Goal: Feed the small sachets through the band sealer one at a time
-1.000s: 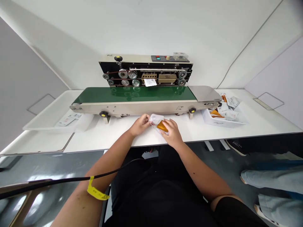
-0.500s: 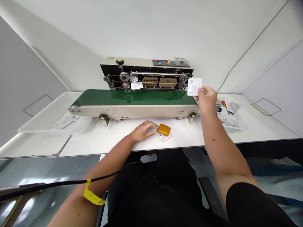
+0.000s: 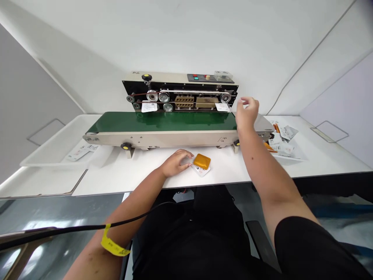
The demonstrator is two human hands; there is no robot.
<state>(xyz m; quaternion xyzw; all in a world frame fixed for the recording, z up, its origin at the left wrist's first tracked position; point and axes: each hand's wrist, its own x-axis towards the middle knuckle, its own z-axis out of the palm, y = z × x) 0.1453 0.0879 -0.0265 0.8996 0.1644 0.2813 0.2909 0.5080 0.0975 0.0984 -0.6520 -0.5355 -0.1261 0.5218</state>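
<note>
My left hand (image 3: pixel 177 163) rests on the table with curved fingers, thumb and fingertips apart. Its tips reach the left side of a flat white printed packet (image 3: pixel 201 171) and something translucent there; whether they grip is hard to see. On that packet lies an orange-yellow rounded square piece (image 3: pixel 202 161). My right hand (image 3: pixel 247 111) is raised by the right end of the band sealing machine (image 3: pixel 186 87), fingers bent and apart, holding nothing. Left of it, a white packet (image 3: pixel 222 107) is at the machine's right rollers. Another white packet (image 3: pixel 149 106) hangs at the left rollers.
A green conveyor belt (image 3: pixel 169 121) runs before the sealer. At left stands a white bin (image 3: pixel 37 159) with packets inside. On the right, a tray (image 3: pixel 297 157) holds several packets and orange pieces. A black cable (image 3: pixel 72 228) with a yellow tag crosses my left forearm.
My right hand has let go of the white packet, which is now at the sealer's right end. The other packet has moved left along the rollers. My left hand has stayed put.
</note>
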